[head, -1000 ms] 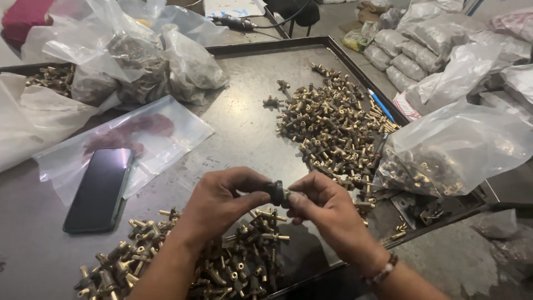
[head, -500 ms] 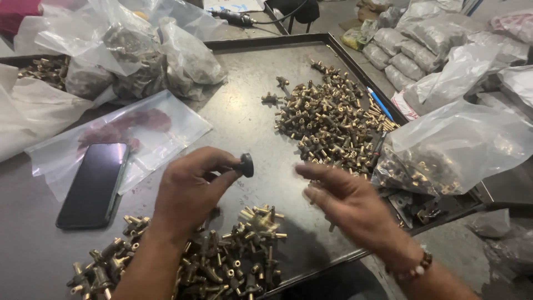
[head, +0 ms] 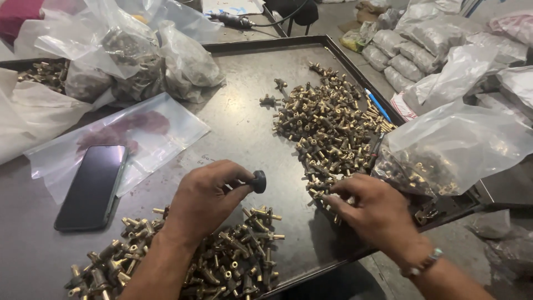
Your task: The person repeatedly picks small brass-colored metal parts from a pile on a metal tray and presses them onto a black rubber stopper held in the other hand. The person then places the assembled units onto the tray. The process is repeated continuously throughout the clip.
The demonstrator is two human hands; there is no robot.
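brass fittings (head: pixel 327 128) lie heaped mid-counter (head: pixel 239 122); my right hand (head: pixel 369 208) pinches one at the heap's near edge, my left hand (head: pixel 208 197) grips a fitting with a dark knob (head: pixel 259 181) over the done pile (head: pixel 222 261). i judge most remain. clear bags (head: pixel 455 144) of fittings sit right, grey packets (head: pixel 411 55) behind.

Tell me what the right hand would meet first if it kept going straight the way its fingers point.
The right hand points up and left, fingertips already at the near edge of the far pile of brass fittings. It would likely push straight into those fittings first, though depth is hard to judge.
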